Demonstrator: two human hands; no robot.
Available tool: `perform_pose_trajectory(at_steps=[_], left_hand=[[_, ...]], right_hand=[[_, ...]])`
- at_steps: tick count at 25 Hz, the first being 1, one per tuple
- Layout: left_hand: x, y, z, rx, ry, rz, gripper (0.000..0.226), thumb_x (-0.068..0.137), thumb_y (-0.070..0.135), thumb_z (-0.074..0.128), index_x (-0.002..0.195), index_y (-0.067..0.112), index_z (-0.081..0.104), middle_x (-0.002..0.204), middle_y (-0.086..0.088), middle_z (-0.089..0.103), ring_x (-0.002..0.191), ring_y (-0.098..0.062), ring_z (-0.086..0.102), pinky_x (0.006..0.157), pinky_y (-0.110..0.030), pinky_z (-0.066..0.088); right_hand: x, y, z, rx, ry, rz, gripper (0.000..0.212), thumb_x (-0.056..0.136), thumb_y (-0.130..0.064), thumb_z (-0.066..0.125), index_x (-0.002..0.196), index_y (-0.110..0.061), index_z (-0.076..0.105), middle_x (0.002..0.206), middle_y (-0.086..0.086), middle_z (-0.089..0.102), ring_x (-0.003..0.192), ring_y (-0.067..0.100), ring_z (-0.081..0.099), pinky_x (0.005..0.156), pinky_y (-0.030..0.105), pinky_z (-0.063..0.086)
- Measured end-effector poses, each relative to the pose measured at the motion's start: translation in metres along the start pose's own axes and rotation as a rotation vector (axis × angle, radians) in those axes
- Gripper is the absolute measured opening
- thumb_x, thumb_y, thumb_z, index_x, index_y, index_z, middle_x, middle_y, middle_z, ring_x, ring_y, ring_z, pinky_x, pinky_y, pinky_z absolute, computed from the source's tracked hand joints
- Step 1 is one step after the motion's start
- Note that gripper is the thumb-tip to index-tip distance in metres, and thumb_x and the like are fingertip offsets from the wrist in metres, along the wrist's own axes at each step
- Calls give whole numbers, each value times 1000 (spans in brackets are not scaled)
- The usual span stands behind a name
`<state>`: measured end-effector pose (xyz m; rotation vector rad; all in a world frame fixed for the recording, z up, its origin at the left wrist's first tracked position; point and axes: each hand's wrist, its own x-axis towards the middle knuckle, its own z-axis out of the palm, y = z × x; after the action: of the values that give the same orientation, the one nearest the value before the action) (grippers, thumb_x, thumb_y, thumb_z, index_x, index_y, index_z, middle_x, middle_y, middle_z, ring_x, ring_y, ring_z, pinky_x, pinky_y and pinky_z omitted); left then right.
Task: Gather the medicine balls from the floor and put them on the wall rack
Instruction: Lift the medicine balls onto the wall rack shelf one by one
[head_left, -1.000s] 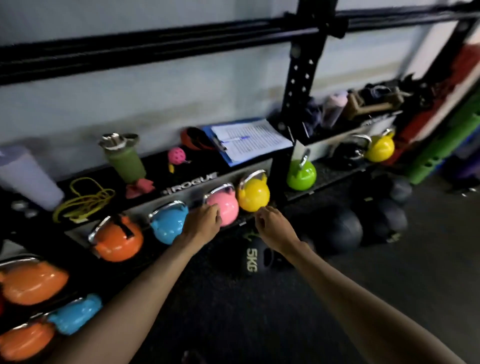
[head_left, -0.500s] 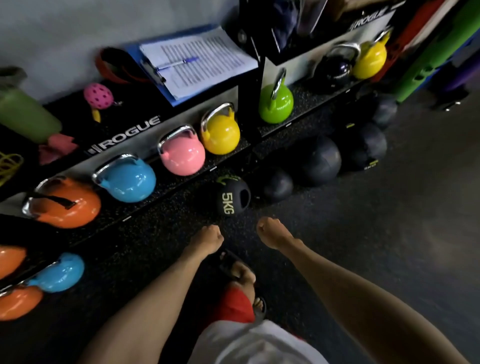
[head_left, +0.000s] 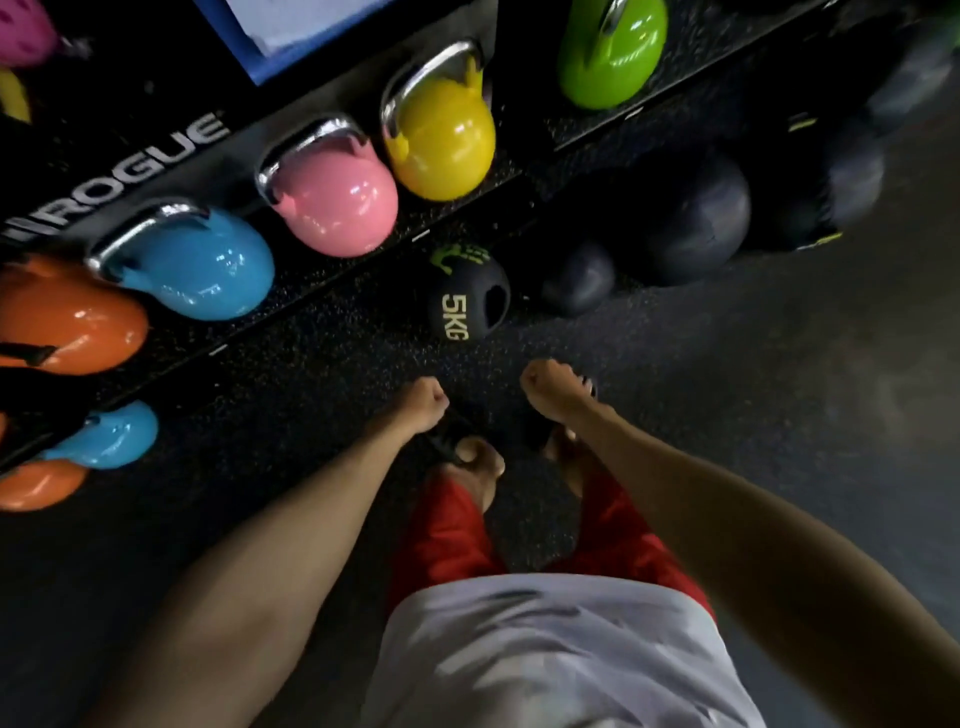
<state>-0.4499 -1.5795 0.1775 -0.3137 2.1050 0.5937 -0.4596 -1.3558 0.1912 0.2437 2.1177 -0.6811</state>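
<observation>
On the dark speckled rubber floor (head_left: 727, 415), just in front of the low black shelf (head_left: 301, 280), sits a small black medicine ball marked 5KG in green (head_left: 467, 299). A plain dark grey ball (head_left: 576, 283) lies just beside it on the right. Near it but not touching, the left hand (head_left: 423, 402) and right hand (head_left: 556, 389) are each curled into a fist, holding nothing. A glossy pink kettlebell (head_left: 332, 202) and a yellow kettlebell (head_left: 441, 135) stand on the shelf behind.

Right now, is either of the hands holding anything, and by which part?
Nothing is held: the left hand and right hand are both curled and empty, short of the 5KG ball.
</observation>
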Motion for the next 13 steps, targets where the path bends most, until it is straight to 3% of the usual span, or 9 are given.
perform_pose_trajectory(at_steps=[5, 8, 10, 13], left_hand=[[78, 4, 14, -173, 46, -87, 16, 96, 17, 55, 99, 8, 68, 98, -13, 71, 93, -31, 67, 82, -36, 54], [154, -6, 27, -262, 132, -146, 15, 96, 19, 57, 99, 10, 68, 101, -14, 71, 97, -31, 67, 81, -33, 50], [204, -18, 33, -299, 182, -190, 14, 97, 21, 57, 102, 13, 67, 107, -12, 70, 102, -31, 66, 86, -35, 50], [296, -44, 47, -347, 259, -253, 29, 98, 19, 54, 125, 9, 59, 128, -13, 62, 118, -31, 58, 97, -34, 44]], right_hand=[[92, 25, 2, -21, -78, -29, 23, 98, -18, 45, 87, -7, 61, 88, 14, 61, 80, 33, 59, 70, 33, 39], [177, 47, 10, -50, -63, -64, 26, 98, -17, 46, 92, 0, 64, 99, 22, 66, 94, 41, 63, 75, 41, 47], [230, 60, 15, -38, -12, -67, 27, 99, -16, 45, 109, 0, 64, 112, 25, 65, 105, 43, 61, 84, 43, 48], [331, 80, 34, 56, 56, 19, 41, 99, -20, 46, 137, -5, 48, 128, 23, 60, 115, 44, 58, 92, 46, 50]])
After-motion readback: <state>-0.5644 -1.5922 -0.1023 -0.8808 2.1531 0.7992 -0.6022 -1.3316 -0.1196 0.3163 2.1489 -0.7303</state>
